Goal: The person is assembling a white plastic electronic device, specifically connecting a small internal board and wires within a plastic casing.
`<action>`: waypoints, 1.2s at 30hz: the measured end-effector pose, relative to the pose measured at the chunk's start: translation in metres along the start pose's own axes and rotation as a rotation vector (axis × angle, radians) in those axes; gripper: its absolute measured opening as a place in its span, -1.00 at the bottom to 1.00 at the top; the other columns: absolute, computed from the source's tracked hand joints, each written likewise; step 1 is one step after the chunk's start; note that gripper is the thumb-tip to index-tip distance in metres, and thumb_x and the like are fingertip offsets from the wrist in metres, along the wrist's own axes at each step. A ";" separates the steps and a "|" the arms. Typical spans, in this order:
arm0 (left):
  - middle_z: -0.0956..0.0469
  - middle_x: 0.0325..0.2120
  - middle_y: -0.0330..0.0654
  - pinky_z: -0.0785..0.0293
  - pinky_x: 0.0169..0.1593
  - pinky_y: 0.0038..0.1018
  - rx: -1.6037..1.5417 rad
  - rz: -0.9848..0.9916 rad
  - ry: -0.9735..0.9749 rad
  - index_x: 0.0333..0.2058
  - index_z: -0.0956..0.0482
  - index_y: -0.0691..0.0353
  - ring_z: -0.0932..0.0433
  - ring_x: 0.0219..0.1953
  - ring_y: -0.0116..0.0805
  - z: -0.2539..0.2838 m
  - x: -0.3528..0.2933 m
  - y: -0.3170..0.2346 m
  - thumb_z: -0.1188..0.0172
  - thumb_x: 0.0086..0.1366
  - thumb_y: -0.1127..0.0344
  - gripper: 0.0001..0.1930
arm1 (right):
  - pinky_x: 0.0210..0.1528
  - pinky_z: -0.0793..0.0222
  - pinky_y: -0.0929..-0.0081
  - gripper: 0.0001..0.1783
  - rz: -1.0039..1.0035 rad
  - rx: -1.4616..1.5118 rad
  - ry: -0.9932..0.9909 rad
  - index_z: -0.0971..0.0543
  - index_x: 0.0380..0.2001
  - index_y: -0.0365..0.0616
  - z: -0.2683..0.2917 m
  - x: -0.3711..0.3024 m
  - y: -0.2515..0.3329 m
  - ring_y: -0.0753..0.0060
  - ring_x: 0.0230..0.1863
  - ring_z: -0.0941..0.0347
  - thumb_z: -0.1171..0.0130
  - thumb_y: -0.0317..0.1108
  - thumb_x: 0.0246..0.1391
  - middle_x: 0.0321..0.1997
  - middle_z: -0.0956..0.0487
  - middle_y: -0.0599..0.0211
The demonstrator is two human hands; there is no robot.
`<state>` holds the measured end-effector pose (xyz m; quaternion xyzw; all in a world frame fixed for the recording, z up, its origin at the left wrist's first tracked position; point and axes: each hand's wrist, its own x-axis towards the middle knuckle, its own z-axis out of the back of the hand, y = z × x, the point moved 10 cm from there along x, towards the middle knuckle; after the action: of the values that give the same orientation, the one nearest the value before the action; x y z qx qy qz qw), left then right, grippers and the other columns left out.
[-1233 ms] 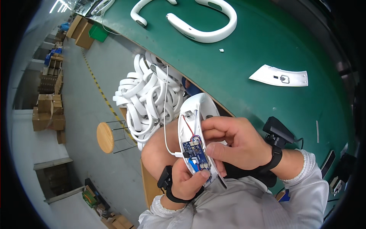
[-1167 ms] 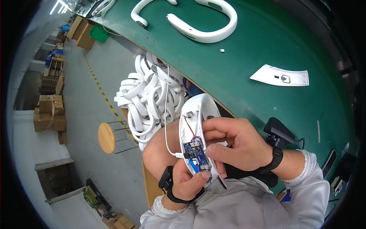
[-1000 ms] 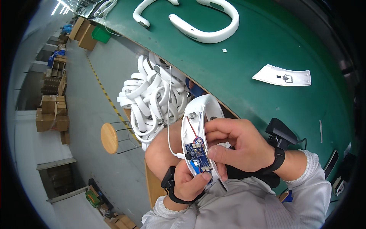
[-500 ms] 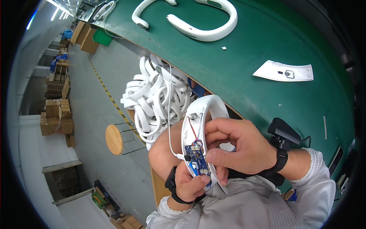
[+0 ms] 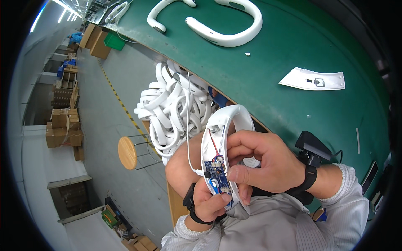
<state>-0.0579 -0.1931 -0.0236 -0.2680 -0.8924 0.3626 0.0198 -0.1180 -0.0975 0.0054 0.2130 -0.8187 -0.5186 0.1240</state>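
Note:
An opened white neckband housing (image 5: 206, 144) is held over my lap. Inside it lie a blue circuit board (image 5: 217, 172), thin red and blue wires, and a small metal part near its upper end. My left hand (image 5: 210, 203) is closed around the lower part, its thumb pressed at the board's lower end. Around the right side curls my right hand (image 5: 268, 163), thumb tip beside the board; its fingertips are partly hidden behind the housing. A white cable (image 5: 189, 121) runs down to a plug at the board's left edge.
On the green table (image 5: 289, 42) lie a white cover panel (image 5: 302, 80), a curved white neckband (image 5: 234, 40) and another curved piece (image 5: 155, 17). A black device (image 5: 310, 144) stands by my right wrist. Left of the table are piled white neckbands (image 5: 161, 104) and a stool (image 5: 127, 153).
The whole scene has shifted slightly to the right in the picture. Both hands keep the same grip on the housing, and the cable stays at the board.

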 end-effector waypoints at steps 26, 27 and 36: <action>-0.52 -0.10 -0.19 -0.43 -0.01 -0.52 0.537 -0.117 -0.254 0.06 -0.40 0.39 -0.51 -0.11 -0.49 -0.007 0.016 -0.008 -0.12 0.33 0.53 -0.67 | -0.05 -0.43 0.57 -0.62 -0.040 0.174 -0.002 -0.44 0.04 -0.35 0.009 0.004 -0.010 0.64 -0.15 -0.46 -0.07 -0.53 0.12 -0.17 -0.59 0.35; -0.52 -0.10 -0.19 -0.43 -0.01 -0.52 0.533 -0.115 -0.254 0.06 -0.40 0.39 -0.51 -0.11 -0.49 -0.004 0.017 -0.008 -0.12 0.33 0.53 -0.67 | -0.05 -0.43 0.57 -0.62 -0.044 0.172 -0.004 -0.44 0.04 -0.35 0.010 0.005 -0.011 0.64 -0.15 -0.46 -0.07 -0.53 0.12 -0.17 -0.59 0.35; -0.55 -0.19 -0.22 -0.45 -0.08 -0.56 0.816 -0.111 -0.242 0.02 -0.43 0.42 -0.52 -0.17 -0.50 0.001 0.024 -0.008 -0.13 0.35 0.51 -0.72 | -0.10 -0.46 0.57 -0.64 -0.062 0.232 -0.049 -0.48 -0.01 -0.35 0.017 0.008 -0.015 0.65 -0.18 -0.48 -0.05 -0.57 0.07 -0.17 -0.60 0.36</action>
<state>-0.0828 -0.1867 -0.0230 -0.1451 -0.6847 0.7132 0.0387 -0.1290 -0.0930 -0.0156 0.2383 -0.8690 -0.4291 0.0622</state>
